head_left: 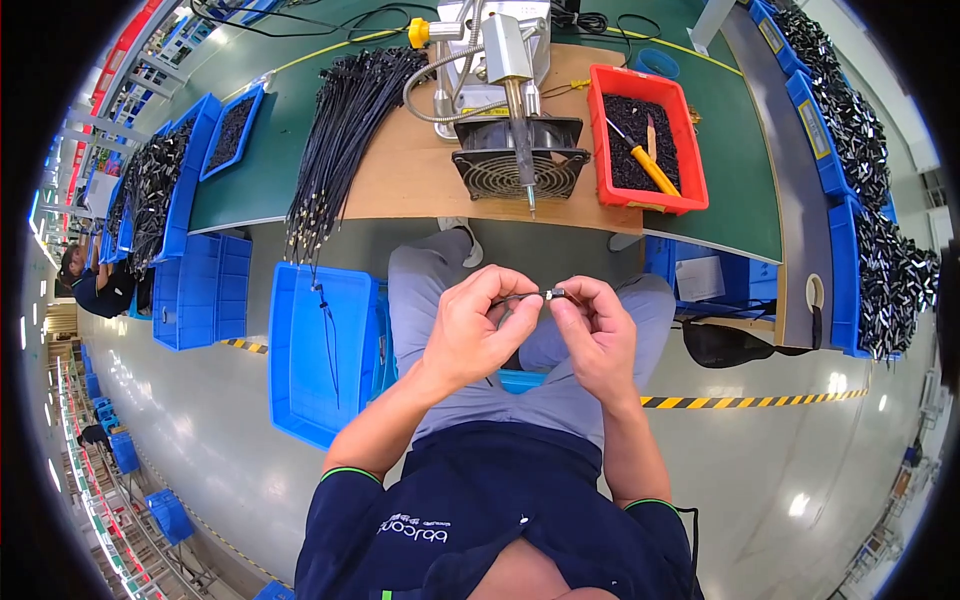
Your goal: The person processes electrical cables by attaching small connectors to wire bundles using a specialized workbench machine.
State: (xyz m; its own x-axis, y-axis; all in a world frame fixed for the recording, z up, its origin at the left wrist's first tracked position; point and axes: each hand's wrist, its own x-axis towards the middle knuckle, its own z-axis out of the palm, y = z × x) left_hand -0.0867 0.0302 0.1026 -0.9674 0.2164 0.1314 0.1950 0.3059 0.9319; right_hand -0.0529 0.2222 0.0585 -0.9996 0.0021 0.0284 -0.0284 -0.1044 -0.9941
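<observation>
In front of my lap both hands meet with their fingertips. My left hand pinches a thin black cable close to its end. A small black connector piece is held between the thumb and fingers of my right hand. Where the two parts meet, a bright metal tip shows; how far one sits inside the other is too small to tell. Beyond my hands, a bundle of black cables lies on the bench, metal ends toward me.
A machine with a downward metal nozzle and a black fan stands on the bench. Right of it, a red bin holds small black parts and a yellow-handled tool. A blue bin with a dangling cable stands at left. Parts-filled blue bins line the right.
</observation>
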